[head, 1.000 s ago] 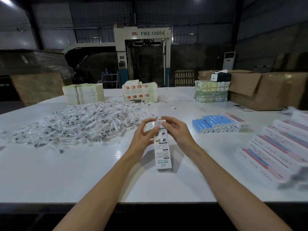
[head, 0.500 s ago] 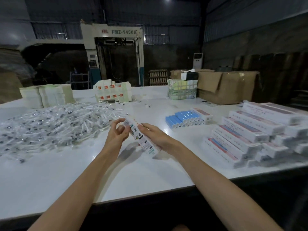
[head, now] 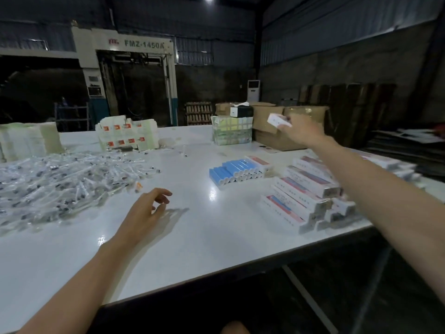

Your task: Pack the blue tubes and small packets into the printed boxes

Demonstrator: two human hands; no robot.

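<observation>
Printed box (head: pixel 278 120) is gripped by the right hand (head: pixel 301 132), fingers curled round it, held high beyond the stacked boxes (head: pixel 303 189); a careless toss could topple that stack or scatter the blue tubes (head: pixel 231 171). Left hand (head: pixel 147 210) hovers empty, fingers loosely curled, over the white table (head: pixel 216 237)

A table (head: pixel 204 237) stretches ahead. On it at 10 o'clock lies a heap of packets (head: pixel 60 182); behind the heap, along the far edge, stand a far-left stack (head: pixel 26 138) and, at 11 o'clock, a second stack (head: pixel 127 136). At 1 o'clock a row of tubes (head: pixel 236 171) lies, a bundle (head: pixel 231 131) behind it, cardboard cartons (head: pixel 265 138) just right of the bundle. At 2 o'clock boxes (head: pixel 301 194) lie stacked by the right edge. The left hand (head: pixel 147 210) hovers close in at 11 o'clock. The right hand (head: pixel 301 132) holds a single box (head: pixel 277 120) aloft before the cartons.
</observation>
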